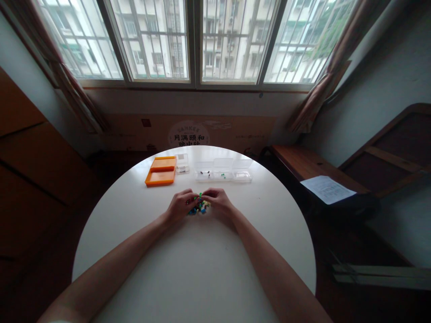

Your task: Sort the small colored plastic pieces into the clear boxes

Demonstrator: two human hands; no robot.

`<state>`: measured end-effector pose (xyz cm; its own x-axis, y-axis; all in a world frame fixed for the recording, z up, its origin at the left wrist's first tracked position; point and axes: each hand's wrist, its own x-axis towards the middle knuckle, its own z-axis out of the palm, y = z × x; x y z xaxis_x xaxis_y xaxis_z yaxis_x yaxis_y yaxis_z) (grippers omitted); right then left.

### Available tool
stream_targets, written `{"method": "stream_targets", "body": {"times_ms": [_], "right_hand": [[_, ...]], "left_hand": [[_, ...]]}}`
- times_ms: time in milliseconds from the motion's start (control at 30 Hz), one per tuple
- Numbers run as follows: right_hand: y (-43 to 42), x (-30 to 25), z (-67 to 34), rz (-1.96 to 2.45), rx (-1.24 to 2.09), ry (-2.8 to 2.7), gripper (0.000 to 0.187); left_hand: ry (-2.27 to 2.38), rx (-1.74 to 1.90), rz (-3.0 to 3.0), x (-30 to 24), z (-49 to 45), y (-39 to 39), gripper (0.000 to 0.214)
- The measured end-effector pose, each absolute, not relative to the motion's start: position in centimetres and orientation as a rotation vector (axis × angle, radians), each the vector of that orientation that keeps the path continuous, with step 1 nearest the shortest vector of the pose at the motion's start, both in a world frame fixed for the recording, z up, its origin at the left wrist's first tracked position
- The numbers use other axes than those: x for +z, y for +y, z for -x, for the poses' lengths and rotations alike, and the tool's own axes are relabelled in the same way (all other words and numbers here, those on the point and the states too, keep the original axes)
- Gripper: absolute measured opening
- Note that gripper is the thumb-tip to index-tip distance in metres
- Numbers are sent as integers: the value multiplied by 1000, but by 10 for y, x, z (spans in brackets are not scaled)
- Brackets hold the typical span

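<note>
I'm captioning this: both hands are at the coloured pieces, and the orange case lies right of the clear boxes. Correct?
Not quite: the head view shows the orange case left of the clear boxes. The left hand and right hand are at the coloured pieces.

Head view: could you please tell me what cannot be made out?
Head view:
Coloured pieces: partly hidden by left hand and right hand; too small to identify.
Paper: print too small to read.
Lettering: lower line partly hidden by table.
Arms: cut off by bottom edge.
</note>
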<state>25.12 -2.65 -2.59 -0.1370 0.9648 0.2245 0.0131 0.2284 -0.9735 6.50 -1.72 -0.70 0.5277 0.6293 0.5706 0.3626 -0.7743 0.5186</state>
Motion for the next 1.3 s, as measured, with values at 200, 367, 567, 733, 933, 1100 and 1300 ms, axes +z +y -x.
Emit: {"method": "stream_targets", "body": {"times_ms": [200,367,567,733,933,1100,1300], "right_hand": [[-27,-26,-251,1000,1111,-1427,25],[-27,-25,-251,1002,1112,-1426,25],[-28,-24,-251,1005,1099,-1440,25],[-28,-24,-251,1011,1078,-1457,25],[-29,-25,-252,1006,1086,-1460,29],[-30,-23,-251,1000,1093,-1454,29],[-31,-19,-251,1014,1102,-1449,29]], "left_hand": [[828,1132,-2417,-7,-65,-17,21],[817,1112,-2420,-6,-65,-18,21],[806,1123,-2414,-7,-65,-17,20],[773,1146,-2399,-8,-65,-17,21],[781,1144,-2427,-10,-64,-16,22],[838,1150,-2460,-10,-63,-16,22],[836,1169,-2470,-10,-63,-16,21]]}}
